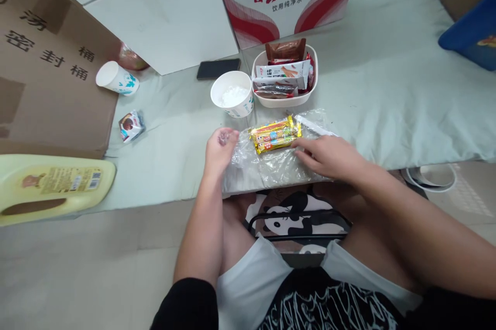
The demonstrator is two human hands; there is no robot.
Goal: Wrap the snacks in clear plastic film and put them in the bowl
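My left hand (220, 150) is closed on a bunched edge of a clear plastic bag (267, 171), which lies spread and crumpled along the table's front edge. Several yellow-wrapped snack sticks (274, 135) rest side by side on the plastic. At their right end is my right hand (327, 154), its fingers apart and the index fingertip at the wrappers; whether it touches them I cannot tell. A thin white strip (314, 125) lies just beyond that hand. Behind the sticks stand a paper cup (242, 108) with white contents and a white tub (284, 101) of packaged snacks.
A black phone (218, 68) lies behind the cup. To the left are a tipped paper cup (118, 78), a small wrapped snack (130, 126), a yellow jug (73, 185) and a brown carton (58, 61). A red-and-white carton (287, 4) stands behind, and a blue container (470, 35) at right.
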